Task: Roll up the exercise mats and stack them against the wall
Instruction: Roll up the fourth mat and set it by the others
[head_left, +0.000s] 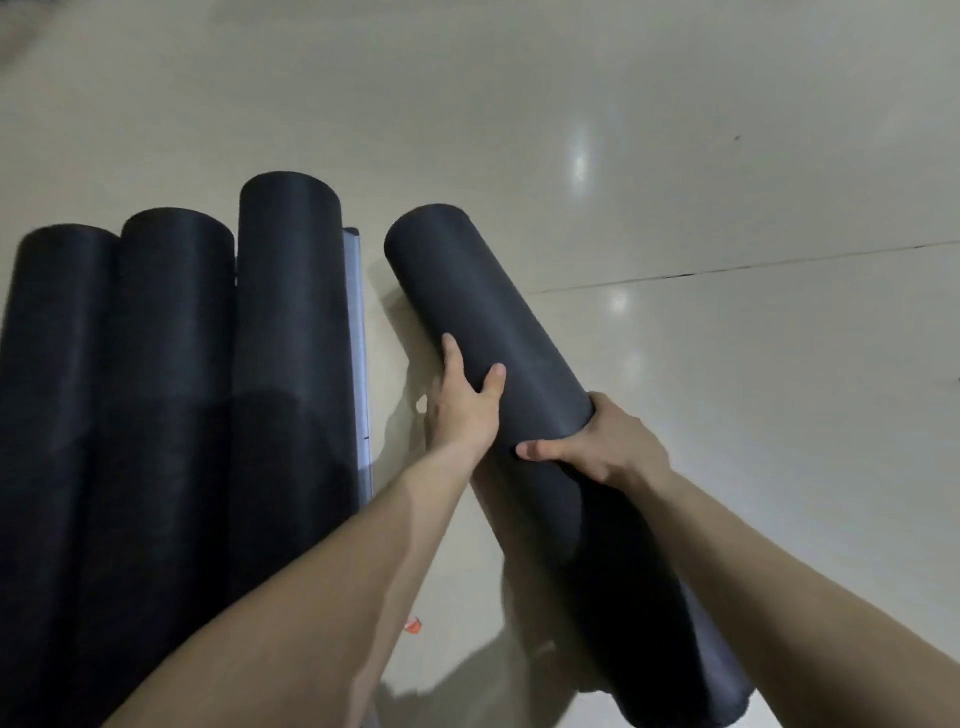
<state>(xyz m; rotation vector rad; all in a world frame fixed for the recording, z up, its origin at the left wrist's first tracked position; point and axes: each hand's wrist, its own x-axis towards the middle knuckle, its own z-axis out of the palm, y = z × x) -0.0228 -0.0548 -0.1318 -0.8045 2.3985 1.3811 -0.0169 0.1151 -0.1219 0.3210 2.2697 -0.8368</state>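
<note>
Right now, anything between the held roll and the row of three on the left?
Left hand and right hand grip the held roll. Between it and the nearest roll: bare floor, plus a pale grey strip lying along that roll's right side, which could get in the way.

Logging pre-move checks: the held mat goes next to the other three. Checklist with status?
1. Grip: left hand and right hand both grip the held mat. Ok.
2. Alignment: the held mat lies at an angle to the row of three mats. Not ok.
3. Landing spot: bare floor shows between the held mat and the grey strip beside the row. Ok.
4. Debris: an orange scrap lies on the floor near that gap. Not ok.
5. Roll tightness: the near end is dark and shadowed. Cannot tell.
6. Wall: not clear in view. Cannot tell.
</note>
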